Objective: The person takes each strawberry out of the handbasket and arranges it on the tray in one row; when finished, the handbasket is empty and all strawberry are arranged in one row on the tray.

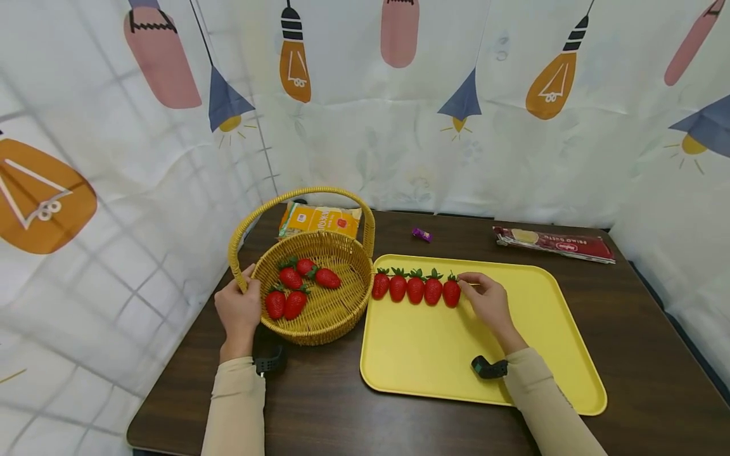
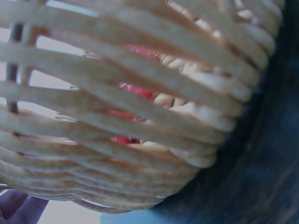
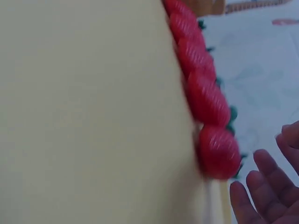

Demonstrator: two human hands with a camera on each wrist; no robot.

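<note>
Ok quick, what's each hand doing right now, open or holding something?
Left hand: closed, holding the wicker basket by its side.
Right hand: open, holding nothing, beside the rightmost strawberry on the yellow tray.

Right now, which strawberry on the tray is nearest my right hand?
The rightmost strawberry in the row; the other four lie left, farther from your right hand.

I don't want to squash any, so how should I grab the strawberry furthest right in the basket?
Probably pinch that strawberry by its red sides, coming down from the right through the basket's open top. It lies sideways, leafy end left, with bare weave to its right and other strawberries leftward.
</note>
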